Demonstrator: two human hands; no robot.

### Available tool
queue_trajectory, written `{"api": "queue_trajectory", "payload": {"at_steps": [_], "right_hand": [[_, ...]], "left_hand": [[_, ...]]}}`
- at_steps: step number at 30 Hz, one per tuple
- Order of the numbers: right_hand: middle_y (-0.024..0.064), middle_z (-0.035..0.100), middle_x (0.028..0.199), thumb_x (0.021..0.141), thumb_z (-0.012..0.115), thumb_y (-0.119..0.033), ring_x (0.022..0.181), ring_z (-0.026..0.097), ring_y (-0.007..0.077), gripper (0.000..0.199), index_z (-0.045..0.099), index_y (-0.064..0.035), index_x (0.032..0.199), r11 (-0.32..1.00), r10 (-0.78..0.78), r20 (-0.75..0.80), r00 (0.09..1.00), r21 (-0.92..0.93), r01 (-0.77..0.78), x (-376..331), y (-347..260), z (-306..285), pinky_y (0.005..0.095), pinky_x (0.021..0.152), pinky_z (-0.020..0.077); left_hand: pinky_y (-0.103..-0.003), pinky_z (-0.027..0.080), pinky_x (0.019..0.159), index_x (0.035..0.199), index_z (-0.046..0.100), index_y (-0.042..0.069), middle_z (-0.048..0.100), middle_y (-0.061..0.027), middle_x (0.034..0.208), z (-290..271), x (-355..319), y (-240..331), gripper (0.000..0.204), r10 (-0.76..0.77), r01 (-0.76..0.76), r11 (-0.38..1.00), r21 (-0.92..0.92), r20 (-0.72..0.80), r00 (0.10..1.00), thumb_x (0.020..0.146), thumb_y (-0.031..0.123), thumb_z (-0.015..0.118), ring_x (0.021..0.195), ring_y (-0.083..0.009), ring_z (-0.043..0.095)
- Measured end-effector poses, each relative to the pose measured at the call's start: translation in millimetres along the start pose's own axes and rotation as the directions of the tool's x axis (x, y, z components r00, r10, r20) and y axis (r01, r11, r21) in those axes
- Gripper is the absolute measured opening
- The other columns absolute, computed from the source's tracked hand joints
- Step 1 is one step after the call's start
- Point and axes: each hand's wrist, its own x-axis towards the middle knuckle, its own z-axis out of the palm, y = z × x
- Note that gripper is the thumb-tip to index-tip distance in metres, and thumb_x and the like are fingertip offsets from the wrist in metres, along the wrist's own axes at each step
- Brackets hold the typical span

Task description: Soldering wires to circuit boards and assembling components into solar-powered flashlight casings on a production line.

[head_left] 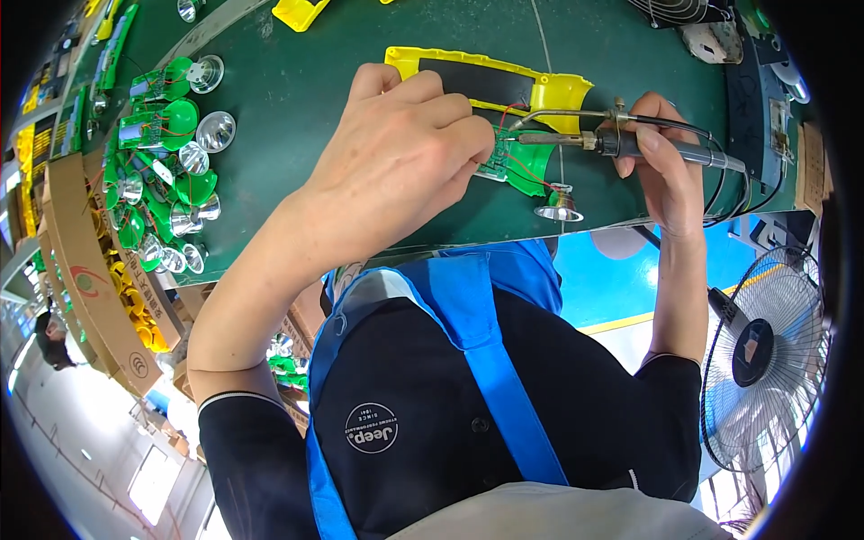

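My left hand is closed, back upward, over the near side of a yellow plastic housing half with a dark inner panel. Its fingertips are hidden, so what they pinch cannot be made out; they lie against a small green circuit board. In my right hand is a soldering iron with a thin metal solder-feed tube along it. The iron's tip touches or nearly touches the board. Red wires run from the board past a green plastic piece to a silver reflector cup at the table's near edge.
Several green board assemblies with silver reflectors crowd the left of the green table. A cardboard box with yellow parts stands beyond the left edge. Dark equipment sits at right, with cables; a fan stands below it.
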Motion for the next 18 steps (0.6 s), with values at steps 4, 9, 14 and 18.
{"api": "queue_trajectory", "payload": {"at_steps": [4, 9, 14, 18], "right_hand": [[0.0100, 0.055, 0.075, 0.079, 0.060, -0.030, 0.056, 0.049, 0.0098, 0.033, 0.051, 0.0008, 0.084, 1.000, -0.006, 0.025, 1.000, -0.026, 0.007, 0.5, -1.0, 1.7, 0.0203, 0.055, 0.0397], [0.0063, 0.052, 0.067, 0.078, 0.062, -0.031, 0.055, 0.050, 0.0097, 0.034, 0.051, 0.0003, 0.083, 0.997, 0.010, 0.061, 0.998, -0.081, -0.005, -0.2, -4.8, 5.6, 0.0208, 0.054, 0.0399], [0.0054, 0.051, 0.065, 0.077, 0.064, -0.030, 0.055, 0.052, 0.0102, 0.033, 0.051, 0.0000, 0.082, 0.996, 0.032, 0.080, 0.996, -0.086, -0.025, -1.2, -5.6, 6.1, 0.0209, 0.053, 0.0403], [0.0065, 0.053, 0.066, 0.078, 0.063, -0.024, 0.054, 0.053, 0.0106, 0.028, 0.051, 0.0003, 0.082, 0.995, 0.028, 0.104, 0.994, -0.098, -0.018, -1.6, -4.7, 6.5, 0.0210, 0.053, 0.0415]], "left_hand": [[-0.035, 0.034, 0.078, 0.073, 0.055, 0.010, 0.051, -0.0007, 0.070, -3.5, 0.6, 2.4, 0.011, -0.052, 0.053, 0.999, -0.015, 0.054, 0.997, 0.069, 0.005, 0.063, 0.073, -0.0192, 0.050], [-0.036, 0.035, 0.080, 0.071, 0.055, 0.010, 0.050, -0.0020, 0.068, -3.7, 3.4, 6.1, 0.010, -0.062, 0.052, 0.993, 0.108, 0.095, 0.994, 0.070, 0.005, 0.063, 0.074, -0.0202, 0.052], [-0.037, 0.035, 0.080, 0.070, 0.054, 0.009, 0.051, -0.0029, 0.069, -4.7, 5.1, 6.9, 0.009, -0.058, 0.041, 0.989, 0.145, 0.112, 0.992, 0.069, 0.005, 0.063, 0.073, -0.0213, 0.053], [-0.038, 0.036, 0.081, 0.070, 0.054, 0.009, 0.051, -0.0033, 0.068, -5.3, 6.2, 7.4, 0.009, -0.064, 0.043, 0.985, 0.165, 0.120, 0.991, 0.069, 0.005, 0.063, 0.072, -0.0217, 0.054]]}}
